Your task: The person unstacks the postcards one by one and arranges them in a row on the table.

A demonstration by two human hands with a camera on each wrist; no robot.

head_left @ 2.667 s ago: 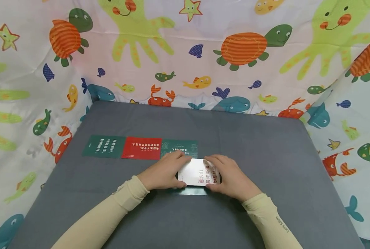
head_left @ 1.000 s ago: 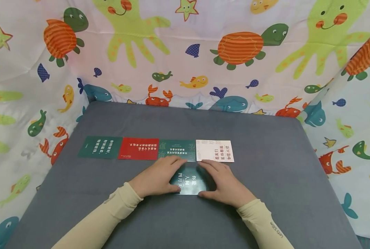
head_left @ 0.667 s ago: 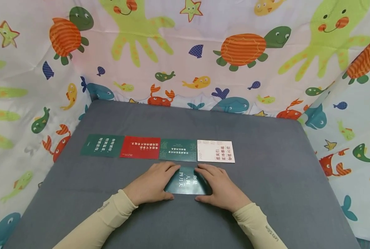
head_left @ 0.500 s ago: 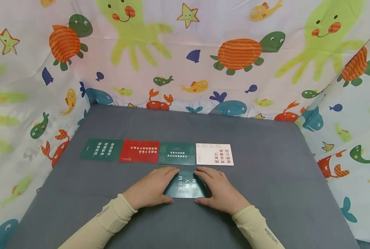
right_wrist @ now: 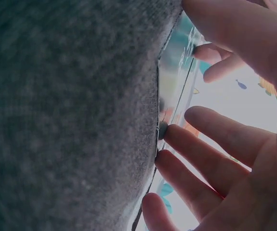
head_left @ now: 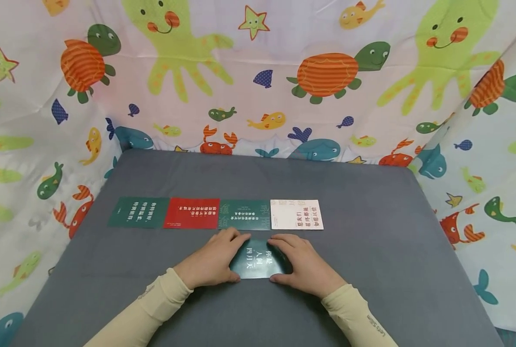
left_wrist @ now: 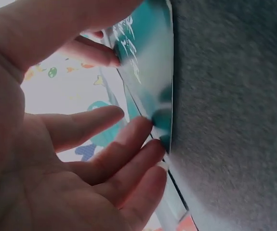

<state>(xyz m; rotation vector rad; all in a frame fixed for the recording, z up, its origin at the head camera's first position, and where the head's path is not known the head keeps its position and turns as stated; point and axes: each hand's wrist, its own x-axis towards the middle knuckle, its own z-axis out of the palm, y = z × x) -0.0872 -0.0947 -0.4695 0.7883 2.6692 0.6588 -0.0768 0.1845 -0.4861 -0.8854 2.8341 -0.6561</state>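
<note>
A dark green card (head_left: 258,260) with white writing lies near the middle of the table, in front of a row of cards. My left hand (head_left: 213,258) grips its left end, the thumb at the near edge and fingers at the far edge. At the other end, my right hand (head_left: 306,266) holds it the same way. The left wrist view shows the glossy card (left_wrist: 152,62) low over the grey cloth, fingertips at its edge. In the right wrist view only a narrow strip of the card (right_wrist: 173,72) shows. Both hands hide its ends.
Behind the hands lies a row of cards: a green card (head_left: 138,212), a red card (head_left: 191,213), another green card (head_left: 244,215) and a white card (head_left: 297,214). A grey cloth covers the table (head_left: 362,202). A sea-animal curtain (head_left: 258,72) encloses the back and sides.
The white card, earlier held by both hands, now lies at the right end of the row. Both hands have let go of it, drawn back and taken the green card's ends.
</note>
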